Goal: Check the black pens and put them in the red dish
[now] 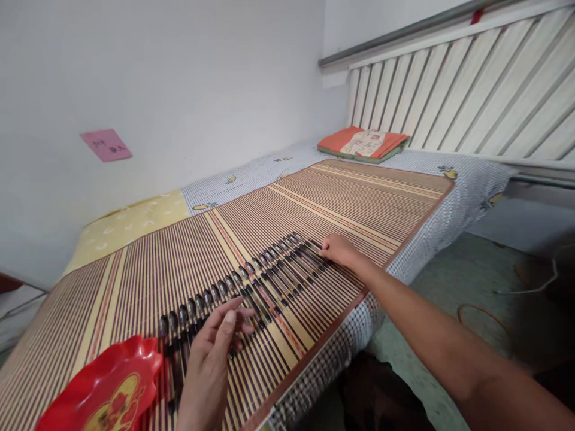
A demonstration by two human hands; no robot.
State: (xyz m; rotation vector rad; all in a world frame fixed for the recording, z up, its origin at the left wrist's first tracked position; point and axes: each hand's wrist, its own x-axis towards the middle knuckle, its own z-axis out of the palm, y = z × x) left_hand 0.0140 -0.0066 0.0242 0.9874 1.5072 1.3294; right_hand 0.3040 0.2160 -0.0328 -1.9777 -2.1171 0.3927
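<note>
A long row of dark pens (251, 281) lies side by side on a striped bamboo mat (341, 203) that covers a bed. My left hand (215, 353) rests on the near end of the row, fingers stretched out and slightly spread over the pens. My right hand (339, 250) reaches to the far end of the row, fingers curled down against the last pens there. Whether it grips one is hidden.
A red plastic tray (103, 392) sits at the mat's near left corner. A folded orange cloth (363, 143) lies at the head of the bed by a slatted headboard (462, 90). A wall runs along the left with a pink note (106, 145). Floor with cables lies to the right.
</note>
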